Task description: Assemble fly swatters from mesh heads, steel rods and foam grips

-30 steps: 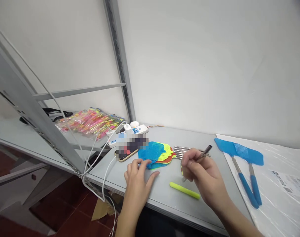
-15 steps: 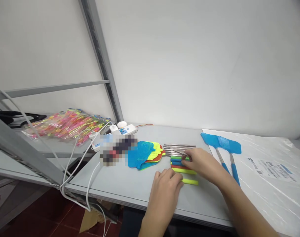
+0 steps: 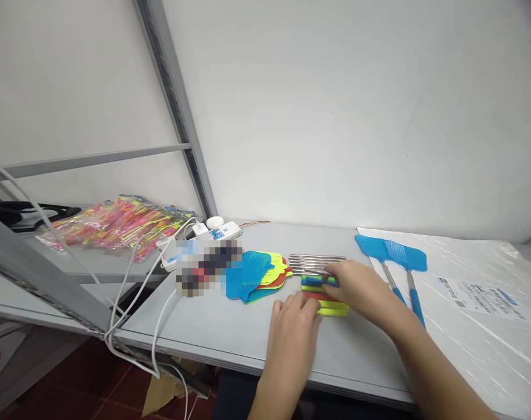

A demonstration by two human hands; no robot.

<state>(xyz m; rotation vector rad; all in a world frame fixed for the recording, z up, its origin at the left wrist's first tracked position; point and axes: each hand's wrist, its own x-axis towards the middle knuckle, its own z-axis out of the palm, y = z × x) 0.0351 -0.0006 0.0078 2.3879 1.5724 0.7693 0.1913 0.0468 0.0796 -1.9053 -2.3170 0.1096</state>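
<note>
My left hand (image 3: 294, 321) rests on the grey tabletop, fingers bent over the left end of a yellow handle tube (image 3: 334, 312). My right hand (image 3: 353, 286) pinches a blue handle tube (image 3: 320, 282), which lies slightly askew over the others. Beneath and beside it are green, yellow and red handle tubes, partly covered by the fingers. Just behind them several thin metal rods (image 3: 318, 258) lie side by side. To the left is an overlapping pile of fly swatter heads (image 3: 254, 271) in blue, yellow and red.
Two blue fly swatters (image 3: 392, 251) with metal shafts lie at right on a white plastic sheet (image 3: 479, 350). White power strips (image 3: 226, 230) with cables stand at the back left, beside a blurred patch. Bags of colourful items (image 3: 125, 224) lie on the left shelf beyond a metal post (image 3: 178, 105).
My left hand has pushed the near yellow tube away from me, up against the other tubes. In my right hand's fingers, the blue tube has lifted and turned slightly.
</note>
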